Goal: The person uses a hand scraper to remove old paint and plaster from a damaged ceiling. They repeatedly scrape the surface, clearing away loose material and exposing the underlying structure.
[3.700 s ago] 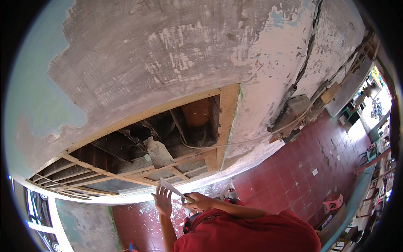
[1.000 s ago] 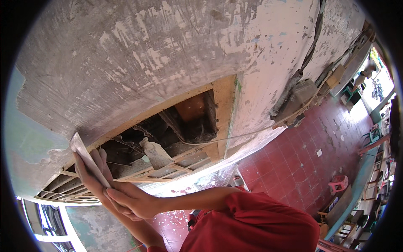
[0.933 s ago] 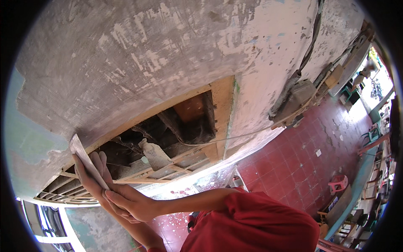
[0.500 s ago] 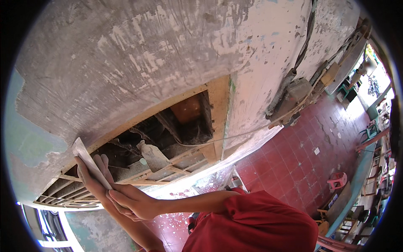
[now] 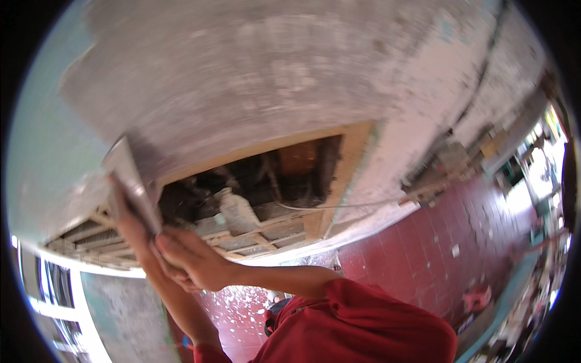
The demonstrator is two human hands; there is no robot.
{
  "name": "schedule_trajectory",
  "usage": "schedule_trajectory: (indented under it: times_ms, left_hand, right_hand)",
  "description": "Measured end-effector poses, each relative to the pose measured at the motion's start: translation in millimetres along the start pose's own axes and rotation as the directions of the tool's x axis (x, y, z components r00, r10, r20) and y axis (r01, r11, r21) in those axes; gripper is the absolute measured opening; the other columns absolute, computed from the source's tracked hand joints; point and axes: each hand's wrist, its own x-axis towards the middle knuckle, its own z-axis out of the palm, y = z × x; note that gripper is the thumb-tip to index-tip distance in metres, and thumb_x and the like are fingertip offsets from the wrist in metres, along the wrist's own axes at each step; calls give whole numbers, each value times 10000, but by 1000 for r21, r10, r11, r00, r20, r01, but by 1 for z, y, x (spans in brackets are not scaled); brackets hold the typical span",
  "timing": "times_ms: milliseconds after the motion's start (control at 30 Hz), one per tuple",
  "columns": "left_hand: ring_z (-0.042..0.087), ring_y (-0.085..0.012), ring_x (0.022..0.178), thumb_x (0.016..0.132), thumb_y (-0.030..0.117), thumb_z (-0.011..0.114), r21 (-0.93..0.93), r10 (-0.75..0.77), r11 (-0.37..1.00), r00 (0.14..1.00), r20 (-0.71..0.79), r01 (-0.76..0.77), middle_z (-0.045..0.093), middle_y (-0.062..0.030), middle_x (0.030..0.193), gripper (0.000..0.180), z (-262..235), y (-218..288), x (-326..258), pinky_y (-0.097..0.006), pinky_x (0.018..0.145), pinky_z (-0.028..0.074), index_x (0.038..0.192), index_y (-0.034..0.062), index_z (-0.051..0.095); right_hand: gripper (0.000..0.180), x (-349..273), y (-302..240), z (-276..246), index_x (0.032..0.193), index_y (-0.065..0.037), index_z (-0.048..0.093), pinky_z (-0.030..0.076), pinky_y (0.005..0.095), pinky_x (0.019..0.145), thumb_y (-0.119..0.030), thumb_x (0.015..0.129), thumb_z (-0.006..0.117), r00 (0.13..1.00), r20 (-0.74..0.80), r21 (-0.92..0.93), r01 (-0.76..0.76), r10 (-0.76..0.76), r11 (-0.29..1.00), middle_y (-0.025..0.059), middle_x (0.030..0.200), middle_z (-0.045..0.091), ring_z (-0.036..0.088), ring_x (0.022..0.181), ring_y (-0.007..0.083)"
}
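Note:
A flat metal scraper [image 5: 134,181] reaches up and left, its wide end at the edge of a pale green paint patch [image 5: 51,145] on the grey, scraped surface [image 5: 242,72]. My right hand [image 5: 196,263] is closed around its lower end. My left hand [image 5: 130,227] lies along the blade's left side and underside, steadying it, with some fingers hidden behind. Motion blur smears the fingertips, and whether the blade touches the surface I cannot tell.
Beside the scraper is a wood-framed opening [image 5: 260,175] with dark debris and a loose pale piece [image 5: 239,212]. A cable [image 5: 363,207] runs from it to dusty fittings [image 5: 451,160]. Below are red floor tiles [image 5: 387,266] with pale flakes and a pink stool [image 5: 477,297].
Both hands and the scraper have moved up and left relative to the opening, over the paint edge. The whole view has shifted and blurred.

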Motion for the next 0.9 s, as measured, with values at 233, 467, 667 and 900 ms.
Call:
schedule_trajectory:
  times_ms: [233,467,667,900]
  left_hand:
    - [399,-131,768,941,200,419,239,56,958,922,384,-158,488,-31,875,222,-28,-19,-33,-270,663,323,1066,37,501]
    - [429,-13,470,983,333,387,45,-88,996,873,481,75,512,20,598,412,-6,11,-36,-182,378,329,865,-20,564]
    - [422,-27,519,977,313,411,31,-52,999,870,491,42,507,18,595,423,-2,15,-28,-210,450,357,806,-40,569]
    - [415,-33,557,975,313,416,21,-9,1000,861,508,-2,511,19,604,447,-1,11,-26,-227,488,361,781,-56,577]
  right_hand:
    - [387,-29,21,-16,960,-116,378,232,243,294,-500,954,324,994,-61,-2,-90,89,996,18,532,342,278,322,96]
    - [379,-23,7,-11,951,-151,377,224,233,273,-508,965,252,995,18,-26,-92,93,995,-2,510,324,246,305,87]
    - [368,-25,1,3,952,-168,367,224,225,263,-504,969,218,994,-15,0,-111,111,994,-8,510,328,244,296,83]
    - [363,-25,13,-8,945,-180,358,230,225,274,-515,965,220,999,-28,-136,-38,35,990,-9,508,326,250,302,85]
